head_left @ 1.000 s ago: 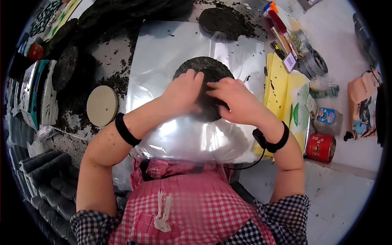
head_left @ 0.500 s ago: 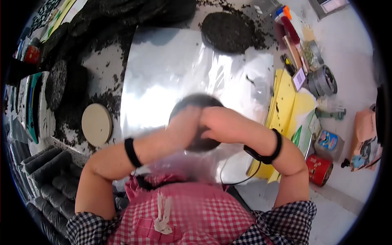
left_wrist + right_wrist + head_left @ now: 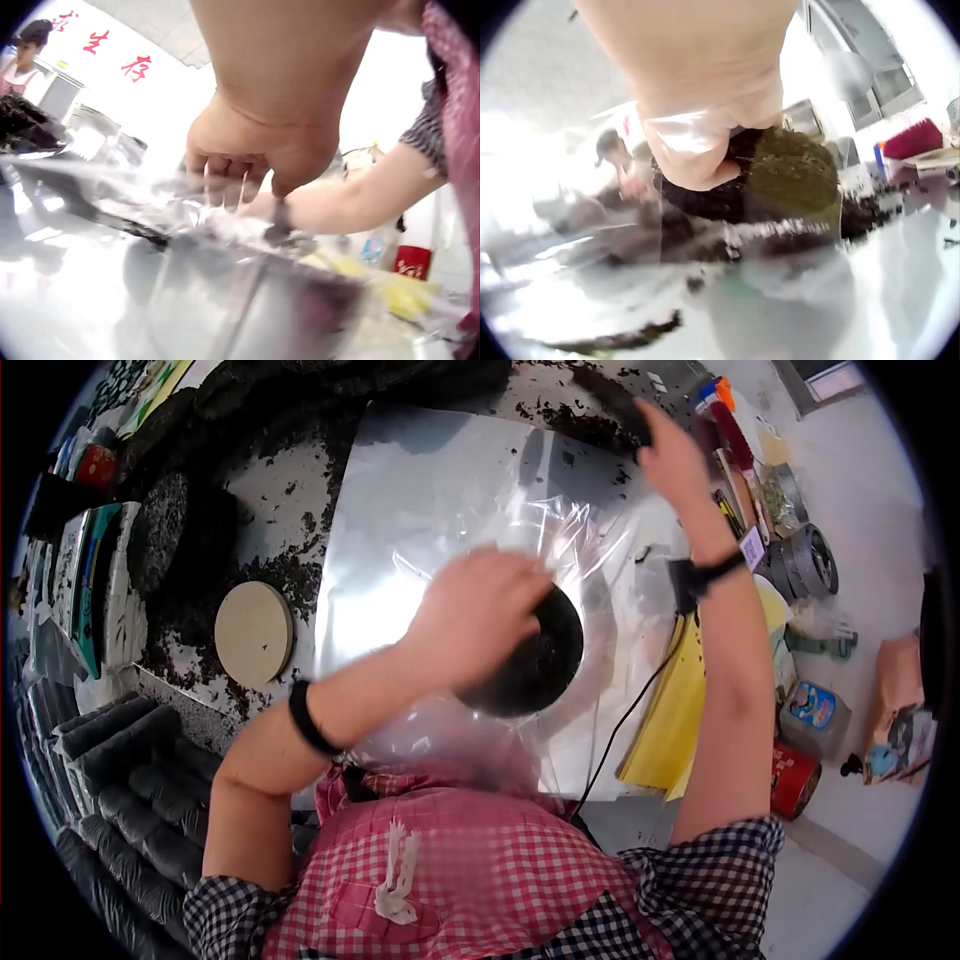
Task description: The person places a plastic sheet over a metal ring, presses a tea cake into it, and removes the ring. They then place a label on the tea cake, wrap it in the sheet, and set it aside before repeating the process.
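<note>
A round, dark cake [image 3: 545,650] that looks like dried seaweed lies within a clear plastic bag [image 3: 430,745] near the table's front edge. My left hand [image 3: 475,615] is over its left side, blurred, with the fingers pointing down; in the left wrist view, clear film surrounds the left fingertips. Whether they pinch the film, I cannot tell. At the back right, my outstretched right hand [image 3: 675,465] grips a second dark cake [image 3: 605,405] by its near edge. That cake tilts up on its side, its broad face showing in the right wrist view.
A shiny silver sheet [image 3: 370,540] covers the table's middle. Left of it are a tan round disc [image 3: 253,633] and stacked dark cakes [image 3: 160,540] amid loose crumbs. To the right are yellow sheets [image 3: 655,740], a tape roll [image 3: 810,560] and a red tin [image 3: 793,780].
Both hands were together on the first cake, which came nearer my body. Since then my right hand has left it, reached to the back right and tilted up the cake lying there.
</note>
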`<state>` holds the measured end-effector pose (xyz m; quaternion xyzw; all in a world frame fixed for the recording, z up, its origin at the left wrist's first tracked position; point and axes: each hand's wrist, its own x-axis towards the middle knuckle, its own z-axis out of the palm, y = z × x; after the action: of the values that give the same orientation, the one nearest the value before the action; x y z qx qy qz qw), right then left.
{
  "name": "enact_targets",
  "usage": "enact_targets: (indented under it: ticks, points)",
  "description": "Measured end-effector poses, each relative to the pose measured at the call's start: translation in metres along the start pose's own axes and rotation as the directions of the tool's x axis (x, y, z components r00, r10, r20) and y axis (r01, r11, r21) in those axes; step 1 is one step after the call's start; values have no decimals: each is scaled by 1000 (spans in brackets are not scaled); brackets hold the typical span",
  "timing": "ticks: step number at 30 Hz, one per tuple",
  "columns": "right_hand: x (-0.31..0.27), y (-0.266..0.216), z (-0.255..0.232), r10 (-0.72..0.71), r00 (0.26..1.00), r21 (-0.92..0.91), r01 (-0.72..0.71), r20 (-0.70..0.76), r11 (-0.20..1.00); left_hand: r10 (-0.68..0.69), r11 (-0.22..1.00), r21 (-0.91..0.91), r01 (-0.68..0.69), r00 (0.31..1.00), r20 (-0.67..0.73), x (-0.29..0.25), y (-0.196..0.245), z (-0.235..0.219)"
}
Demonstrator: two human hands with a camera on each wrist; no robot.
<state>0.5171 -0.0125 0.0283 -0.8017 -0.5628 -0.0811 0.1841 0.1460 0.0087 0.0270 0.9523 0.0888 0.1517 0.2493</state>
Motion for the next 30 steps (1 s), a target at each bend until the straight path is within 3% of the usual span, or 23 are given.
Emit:
enact_targets:
  ticks: [1, 2, 3, 4, 5, 6, 7, 8, 9, 10, 11, 12, 13, 14, 15, 17, 19, 22, 25, 26, 29, 30]
  points:
    - [-17, 1, -34, -37, 995, 131, 49, -93, 990, -1, 1000, 6, 1, 999, -44, 4, -22, 14]
    - [-46, -27, -79, -62, 977, 240, 111, -203, 964, -169, 945, -265, 190, 980, 102, 7, -39, 21]
    - [-73, -47, -112, -121, 957, 258, 191, -264, 947, -279, 785, -482, 390, 917, 286, 9, -53, 26]
    - [-105, -70, -123, -148, 954, 325, 231, -262, 917, -318, 541, -614, 576, 815, 484, 10, -68, 32]
    - [-136, -92, -134, -174, 950, 391, 268, -259, 881, -292, 459, -622, 634, 769, 569, 13, -82, 40]
    - [-167, -115, -145, -200, 946, 455, 301, -257, 838, -353, 344, -684, 644, 763, 541, 12, -75, 31]
    - [-190, -131, -133, -299, 949, 314, 315, -99, 896, -416, 228, -737, 636, 748, 517, 13, -69, 21]
    - [-214, -148, -122, -387, 920, 173, 372, 62, 912, -385, 79, -895, 439, 842, 379, 9, -93, 33]
    - [-230, -161, -102, -477, 879, 148, 469, 21, 871, -343, -89, -973, 212, 911, 230, 5, -117, 44]
    - [-241, -176, -88, -465, 884, 164, 453, 47, 876, -486, 255, -952, 170, 873, 26, 1, -91, 12]
    - [-250, -178, -66, -456, 883, 165, 436, 111, 885, -539, 568, -806, 165, 815, -213, -8, -57, -18]
    - [-251, -183, -59, -442, 879, 160, 418, 177, 894, -368, 677, -730, 97, 903, -221, -19, -42, -17]
    - [-252, -185, -54, -425, 871, 157, 397, 246, 904, -238, 758, -622, 194, 971, 12, -29, -9, -27]
    - [-250, -184, -57, -422, 856, 218, 370, 297, 903, -116, 934, -337, 117, 993, 25, -37, 0, -8]
    - [-240, -181, -64, -430, 837, 278, 347, 340, 896, -3, 1000, -12, 3, 997, 71, -42, 4, 8]
    - [-211, -176, -71, -489, 789, 447, 309, 372, 839, -88, 991, 114, 70, 984, 153, -33, 27, 2]
    - [-204, -180, -56, -382, 873, 468, 213, 303, 858, -195, 968, 210, 137, 939, 285, -18, 36, 0]
    - [-200, -184, -40, -273, 892, 427, 102, 361, 898, -221, 951, 278, 134, 925, 309, -10, 37, 9]
    - [-200, -175, -4, -339, 791, 294, 210, 509, 932, -267, 914, 384, 131, 907, 326, -10, 35, 32]
    - [-205, -172, 8, -353, 825, 287, 243, 441, 927, -289, 894, 427, 135, 902, 320, -9, 29, 40]
    - [-194, -180, -9, -275, 767, 310, 105, 579, 945, -263, 921, 372, 111, 884, 387, -7, 23, 39]
    - [-195, -181, -8, -268, 813, 325, 104, 517, 940, -275, 924, 363, 120, 869, 411, -4, 20, 39]
